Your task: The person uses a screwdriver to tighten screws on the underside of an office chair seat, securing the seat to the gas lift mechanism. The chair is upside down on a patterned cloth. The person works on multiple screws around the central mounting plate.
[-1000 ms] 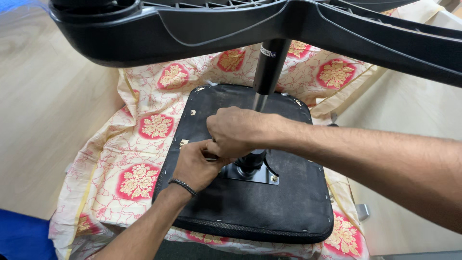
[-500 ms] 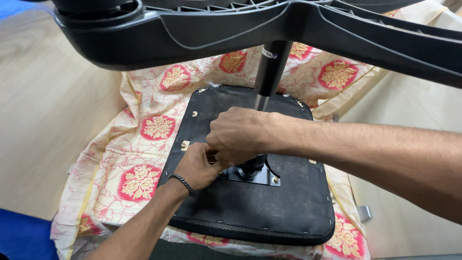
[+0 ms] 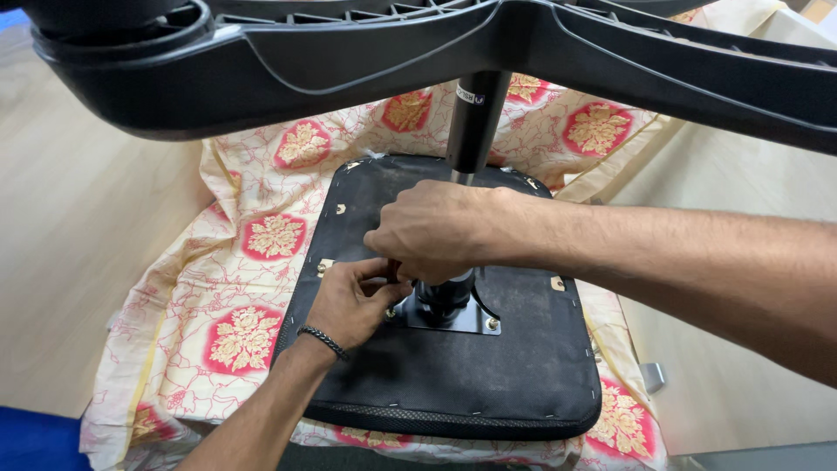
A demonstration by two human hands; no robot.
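Observation:
A black chair seat (image 3: 488, 384) lies upside down on a patterned cloth. A metal mounting plate (image 3: 449, 318) is bolted at its middle, and a black column (image 3: 475, 118) rises from it to the black star base (image 3: 349, 65) overhead. My right hand (image 3: 432, 231) reaches in from the right, its fingers curled around a small dark red tool (image 3: 393, 267) just left of the column. My left hand (image 3: 353, 301), with a dark bracelet on its wrist, comes up from below. Its fingertips pinch the tool's lower end at the plate's near-left corner. The tool's tip is hidden.
The cream cloth (image 3: 235, 288) with red and gold flower patches covers a raised surface under the seat. Light wooden floor (image 3: 78, 235) lies to the left, a pale panel (image 3: 724, 192) to the right. The base's arms span the whole top of the view.
Both hands stay at the plate's left side. My left hand's fingers have closed in a little nearer the right hand.

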